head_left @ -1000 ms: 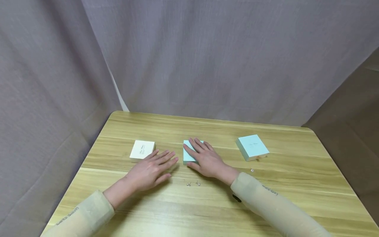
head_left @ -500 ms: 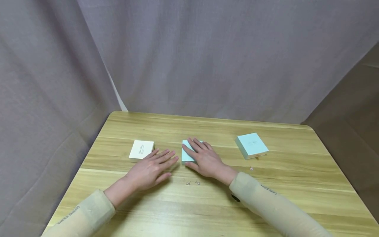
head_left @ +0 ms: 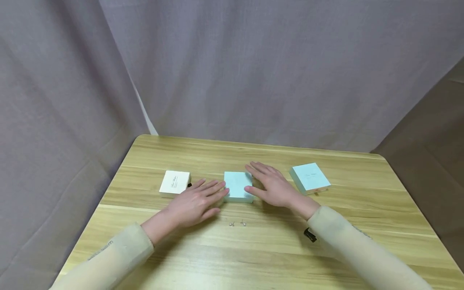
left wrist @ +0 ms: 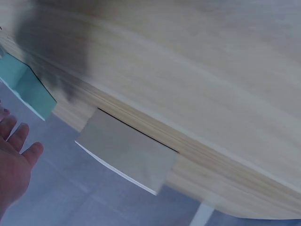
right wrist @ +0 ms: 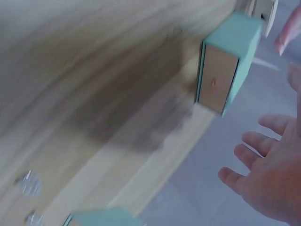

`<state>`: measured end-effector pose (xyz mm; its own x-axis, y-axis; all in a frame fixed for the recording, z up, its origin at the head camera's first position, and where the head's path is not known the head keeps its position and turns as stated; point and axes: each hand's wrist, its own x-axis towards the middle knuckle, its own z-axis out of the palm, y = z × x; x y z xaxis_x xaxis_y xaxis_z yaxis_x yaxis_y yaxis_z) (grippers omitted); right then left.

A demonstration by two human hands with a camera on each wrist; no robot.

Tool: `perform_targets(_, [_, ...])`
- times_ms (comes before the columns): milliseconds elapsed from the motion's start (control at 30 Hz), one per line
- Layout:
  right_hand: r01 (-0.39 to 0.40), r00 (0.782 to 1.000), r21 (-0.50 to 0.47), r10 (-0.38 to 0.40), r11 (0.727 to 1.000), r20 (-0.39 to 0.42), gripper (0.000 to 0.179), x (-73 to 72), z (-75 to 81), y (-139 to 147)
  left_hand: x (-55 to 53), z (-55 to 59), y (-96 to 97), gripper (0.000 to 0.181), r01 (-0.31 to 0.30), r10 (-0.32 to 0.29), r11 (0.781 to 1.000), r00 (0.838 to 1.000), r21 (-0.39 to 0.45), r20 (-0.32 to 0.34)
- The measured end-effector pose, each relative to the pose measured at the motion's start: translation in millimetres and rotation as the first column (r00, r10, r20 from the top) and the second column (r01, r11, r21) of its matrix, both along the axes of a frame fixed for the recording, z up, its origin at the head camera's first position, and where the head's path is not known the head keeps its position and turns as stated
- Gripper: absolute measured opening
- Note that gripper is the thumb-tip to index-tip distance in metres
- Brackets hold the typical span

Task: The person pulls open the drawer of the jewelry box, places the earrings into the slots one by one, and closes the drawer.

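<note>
A light teal box [head_left: 238, 187] sits at the middle of the table, lid side up. My left hand [head_left: 193, 203] has its fingers extended, with the fingertips at the box's left edge; whether they touch it I cannot tell. On the other side, my right hand [head_left: 273, 185] has its fingers spread, its thumb over the box's right edge. In the right wrist view this box shows a beige drawer front [right wrist: 217, 77] with a small loop. Two small sparkly stud earrings [head_left: 232, 224] [head_left: 243, 223] lie in front of the box.
A white box [head_left: 175, 182] with dark lettering stands left, partly behind my left hand. A second teal box [head_left: 310, 177] stands at the right. Two clear, shiny small pieces [right wrist: 30, 183] lie near it in the right wrist view. Grey curtains [head_left: 253, 80] hang behind the table.
My right hand has moved right off the top of the middle teal box, uncovering its lid. My left hand has shifted slightly right toward that box.
</note>
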<state>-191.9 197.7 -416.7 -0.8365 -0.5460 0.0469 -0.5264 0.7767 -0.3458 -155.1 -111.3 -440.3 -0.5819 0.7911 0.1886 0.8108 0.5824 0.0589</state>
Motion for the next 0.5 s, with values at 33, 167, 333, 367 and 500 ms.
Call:
perform_targets(33, [0.009, 1.000, -0.001, -0.009, 1.000, 0.006, 0.075, -0.5, 1.7, 4.4, -1.8, -0.2, 3.5, 0.061, 0.005, -0.005, 1.000, 1.000, 0.000, 0.003])
perform_targets(167, [0.040, 0.999, -0.006, -0.040, 0.999, 0.026, 0.073, -0.6, 7.4, 19.2, -8.1, 1.1, 18.4, 0.059, 0.023, -0.023, 1.000, 0.999, -0.005, 0.027])
perform_targets(333, [0.055, 0.998, 0.002, -0.055, 0.998, 0.027, 0.071, 1.1, 9.9, 30.0, -16.0, 3.9, 36.3, 0.059, 0.044, -0.043, 0.999, 0.998, -0.032, 0.038])
perform_targets(367, [0.057, 0.998, 0.004, -0.057, 0.998, 0.028, 0.070, 1.5, 10.0, 31.2, -17.8, 4.0, 39.5, 0.060, 0.047, -0.045, 0.998, 0.998, -0.039, 0.038])
perform_targets(500, [0.065, 0.997, 0.008, -0.065, 0.998, 0.035, 0.068, 3.2, 10.0, 34.1, -25.8, 2.9, 50.7, 0.061, 0.043, -0.040, 0.997, 0.998, -0.071, 0.037])
